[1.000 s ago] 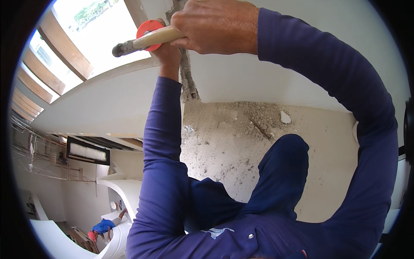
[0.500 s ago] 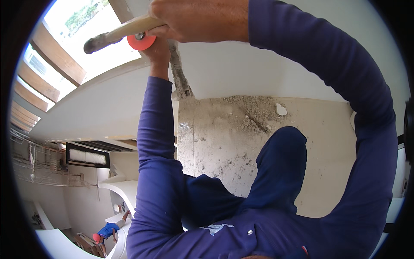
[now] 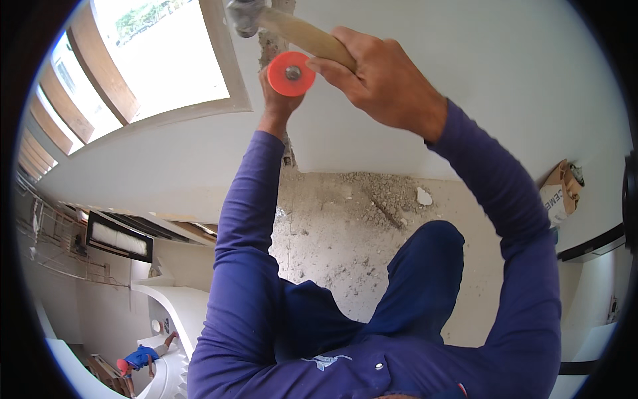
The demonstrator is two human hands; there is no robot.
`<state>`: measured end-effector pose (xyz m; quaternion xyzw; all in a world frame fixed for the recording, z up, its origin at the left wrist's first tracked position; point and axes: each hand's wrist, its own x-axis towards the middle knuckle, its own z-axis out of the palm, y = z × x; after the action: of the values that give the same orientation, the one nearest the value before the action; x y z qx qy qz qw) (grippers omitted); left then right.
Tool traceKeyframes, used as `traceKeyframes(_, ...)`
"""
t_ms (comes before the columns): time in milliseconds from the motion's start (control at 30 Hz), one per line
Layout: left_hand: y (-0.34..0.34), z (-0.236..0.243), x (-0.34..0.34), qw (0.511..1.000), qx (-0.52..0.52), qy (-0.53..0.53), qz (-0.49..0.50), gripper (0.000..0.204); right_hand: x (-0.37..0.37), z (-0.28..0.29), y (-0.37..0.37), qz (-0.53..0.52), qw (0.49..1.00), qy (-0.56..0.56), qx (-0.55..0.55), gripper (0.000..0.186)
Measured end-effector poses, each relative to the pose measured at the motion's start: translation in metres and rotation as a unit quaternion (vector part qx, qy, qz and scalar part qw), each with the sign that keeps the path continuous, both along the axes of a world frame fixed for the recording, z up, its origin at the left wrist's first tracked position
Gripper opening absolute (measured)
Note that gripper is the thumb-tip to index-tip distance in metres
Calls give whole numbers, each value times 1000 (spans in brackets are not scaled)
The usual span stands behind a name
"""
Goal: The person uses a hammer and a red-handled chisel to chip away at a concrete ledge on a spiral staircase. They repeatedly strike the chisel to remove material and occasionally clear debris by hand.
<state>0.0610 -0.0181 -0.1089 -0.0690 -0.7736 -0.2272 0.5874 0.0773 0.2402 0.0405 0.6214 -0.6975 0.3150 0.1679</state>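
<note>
My left hand [image 3: 282,103] is wrapped round a chisel [image 3: 293,73], seen almost end-on, its metal striking end in the middle of a round orange-red hand guard. The guard hides most of the fingers and the chisel's blade. My right hand [image 3: 392,80] grips the wooden handle of a hammer [image 3: 302,33]. The metal hammer head is near the upper edge, beyond the chisel and apart from it. Behind my left hand a rough groove [image 3: 271,48] runs down the pale wall, its lower part partly covered by my forearm.
Rubble [image 3: 379,196] and a white fragment [image 3: 424,196] lie on the floor along the wall's foot. A window opening [image 3: 179,60] is at the upper left. A paper sack [image 3: 560,193] stands at the right. Another person [image 3: 141,358] in blue is far off at the lower left.
My right hand has moved right and down with the hammer, and the hammer head has swung to the upper edge. The chisel and left hand appear further right, partly because the view shifted.
</note>
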Motion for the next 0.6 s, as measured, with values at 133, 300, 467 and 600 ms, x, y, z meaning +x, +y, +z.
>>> traceKeyframes(133,45,-16,-8,998,-53,-37,-11,20,33,-41,54,-20,952,-279,-127,25)
traceKeyframes(300,54,-15,-12,993,-109,31,10,18,47,-115,88,-1,877,-431,-212,25)
traceKeyframes(467,45,7,-14,988,-81,117,53,23,42,-130,97,-23,842,-503,-196,39)
traceKeyframes(600,43,8,-17,985,-67,138,76,25,40,-133,96,-30,842,-491,-223,51)
